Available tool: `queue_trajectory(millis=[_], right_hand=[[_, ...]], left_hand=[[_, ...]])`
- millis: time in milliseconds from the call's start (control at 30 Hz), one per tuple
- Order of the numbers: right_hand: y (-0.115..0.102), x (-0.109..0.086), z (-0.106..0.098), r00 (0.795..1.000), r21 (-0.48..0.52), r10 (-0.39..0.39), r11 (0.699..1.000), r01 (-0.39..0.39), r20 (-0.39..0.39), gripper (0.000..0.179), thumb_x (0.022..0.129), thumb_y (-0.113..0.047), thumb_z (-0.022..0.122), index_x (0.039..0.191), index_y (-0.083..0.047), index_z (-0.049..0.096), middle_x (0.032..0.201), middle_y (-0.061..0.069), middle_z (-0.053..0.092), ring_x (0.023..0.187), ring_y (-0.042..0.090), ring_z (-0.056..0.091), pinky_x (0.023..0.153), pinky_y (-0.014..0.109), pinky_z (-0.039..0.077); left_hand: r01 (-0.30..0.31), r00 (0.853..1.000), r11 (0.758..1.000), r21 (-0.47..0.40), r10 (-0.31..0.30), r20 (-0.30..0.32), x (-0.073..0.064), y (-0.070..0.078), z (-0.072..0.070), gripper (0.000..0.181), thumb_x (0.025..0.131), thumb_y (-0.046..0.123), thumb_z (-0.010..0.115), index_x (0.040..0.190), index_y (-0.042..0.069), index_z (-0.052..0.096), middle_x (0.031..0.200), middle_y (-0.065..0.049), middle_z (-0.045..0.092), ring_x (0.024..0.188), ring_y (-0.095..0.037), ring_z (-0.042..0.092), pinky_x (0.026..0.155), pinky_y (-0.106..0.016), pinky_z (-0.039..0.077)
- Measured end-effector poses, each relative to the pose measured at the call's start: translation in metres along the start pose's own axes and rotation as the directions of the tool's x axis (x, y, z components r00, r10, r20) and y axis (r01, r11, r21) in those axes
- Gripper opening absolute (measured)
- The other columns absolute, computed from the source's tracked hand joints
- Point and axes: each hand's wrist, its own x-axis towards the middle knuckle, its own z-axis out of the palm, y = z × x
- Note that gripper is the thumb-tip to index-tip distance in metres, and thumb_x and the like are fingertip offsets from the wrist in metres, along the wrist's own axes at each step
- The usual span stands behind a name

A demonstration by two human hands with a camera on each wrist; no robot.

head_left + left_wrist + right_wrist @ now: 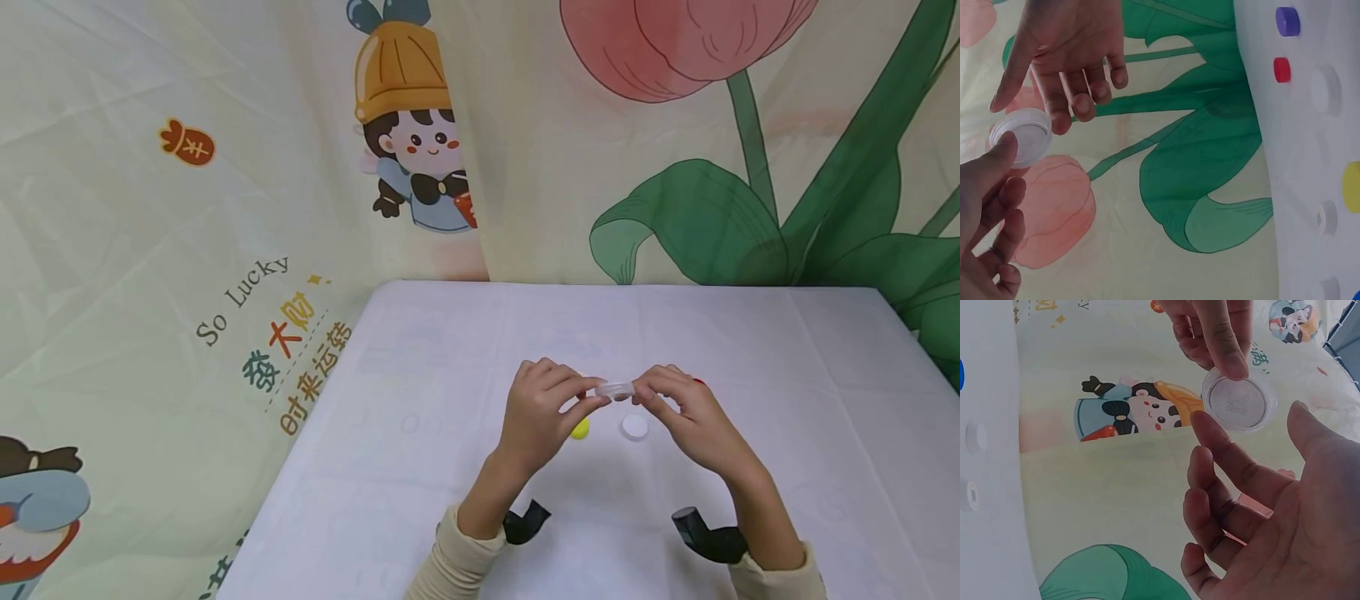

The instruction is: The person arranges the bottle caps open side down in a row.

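Note:
My left hand (543, 410) pinches a clear round plastic lid (615, 390) between thumb and fingers, raised over the table. In the left wrist view the thumb lies across the face of the lid (1025, 137), near its rim. My right hand (693, 421) is just to the right of it, fingertips right at the rim in the head view. The right wrist view shows that hand (1266, 500) with thumb and fingers spread on either side of the lid (1239, 403), not closed round it. Small raised marks show on the lid's face.
On the white table (420, 375) lie a yellow cap (580, 428) and a white cap (634, 427) below the hands. The left wrist view also shows a purple cap (1287, 22), a red cap (1282, 70) and several white ones. A printed cloth (525, 167) hangs behind.

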Motion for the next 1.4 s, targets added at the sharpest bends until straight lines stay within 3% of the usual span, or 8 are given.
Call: queue_trajectory(millis=[100,200,300,433,900,1167,1400], right_hand=[[0.0001,0.0005,-0.0004,1.000,0.017,0.005,1.000,-0.005,0.005,0.014,0.090,-0.015,0.053,0.087,-0.016,0.066,0.082,-0.011,0.058,0.084,0.008,0.047,0.070,0.037,0.038],[0.0000,0.0005,-0.0008,1.000,0.026,0.005,1.000,-0.005,0.014,0.013,0.089,-0.014,0.054,0.089,-0.016,0.067,0.085,-0.010,0.060,0.085,0.008,0.048,0.071,0.036,0.040],[-0.0007,-0.0003,-0.0012,1.000,0.030,0.006,1.000,-0.006,0.022,0.013,0.089,-0.014,0.056,0.091,-0.018,0.068,0.088,-0.010,0.061,0.086,0.008,0.049,0.071,0.033,0.042],[-0.0018,-0.0013,-0.0016,1.000,0.033,0.010,0.999,-0.011,0.025,0.013,0.088,-0.014,0.057,0.093,-0.019,0.068,0.087,-0.010,0.061,0.085,0.009,0.049,0.069,0.031,0.042],[-0.0044,-0.0034,-0.0041,0.999,0.053,0.030,0.998,-0.029,-0.012,0.016,0.083,-0.013,0.064,0.097,-0.020,0.067,0.089,-0.008,0.058,0.085,0.010,0.046,0.070,0.030,0.040],[-0.0024,-0.0033,-0.0034,0.998,0.034,-0.029,0.999,0.031,-0.064,0.035,0.072,-0.009,0.074,0.106,-0.016,0.065,0.087,-0.005,0.057,0.085,0.010,0.045,0.072,0.028,0.038],[-0.0002,-0.0028,-0.0034,0.989,0.035,-0.096,0.994,0.101,-0.114,0.039,0.068,-0.008,0.077,0.105,-0.015,0.066,0.082,-0.004,0.057,0.083,0.008,0.044,0.068,0.024,0.038]], left_hand=[[-0.118,0.991,0.990,0.076,0.122,-0.056,0.0000,-0.0026,0.0011,0.023,0.073,0.034,0.072,0.089,0.018,0.073,0.072,0.009,0.064,0.069,-0.007,0.050,0.064,-0.022,0.035],[-0.195,0.975,0.975,0.108,0.205,-0.090,0.0004,-0.0040,0.0009,0.022,0.074,0.033,0.072,0.089,0.018,0.073,0.071,0.009,0.064,0.069,-0.008,0.051,0.065,-0.023,0.035],[-0.240,0.962,0.964,0.113,0.252,-0.104,0.0011,-0.0041,-0.0002,0.021,0.074,0.033,0.072,0.090,0.019,0.073,0.071,0.009,0.064,0.069,-0.008,0.051,0.066,-0.023,0.036],[-0.260,0.957,0.960,0.106,0.271,-0.106,0.0013,-0.0037,-0.0014,0.021,0.074,0.033,0.071,0.089,0.018,0.073,0.072,0.008,0.064,0.069,-0.008,0.051,0.066,-0.023,0.036],[-0.234,0.967,0.971,0.052,0.238,-0.090,0.0019,-0.0043,-0.0013,0.026,0.073,0.034,0.072,0.093,0.018,0.072,0.071,0.008,0.063,0.070,-0.008,0.050,0.065,-0.023,0.035],[-0.117,0.993,0.993,-0.030,0.117,-0.010,-0.0011,-0.0040,-0.0011,0.051,0.068,0.046,0.072,0.109,0.017,0.066,0.075,0.007,0.059,0.073,-0.007,0.047,0.066,-0.020,0.034],[-0.065,0.998,0.994,-0.091,0.065,-0.004,-0.0023,-0.0050,0.0011,0.047,0.066,0.042,0.075,0.105,0.015,0.067,0.072,0.008,0.058,0.072,-0.007,0.047,0.065,-0.018,0.033]])
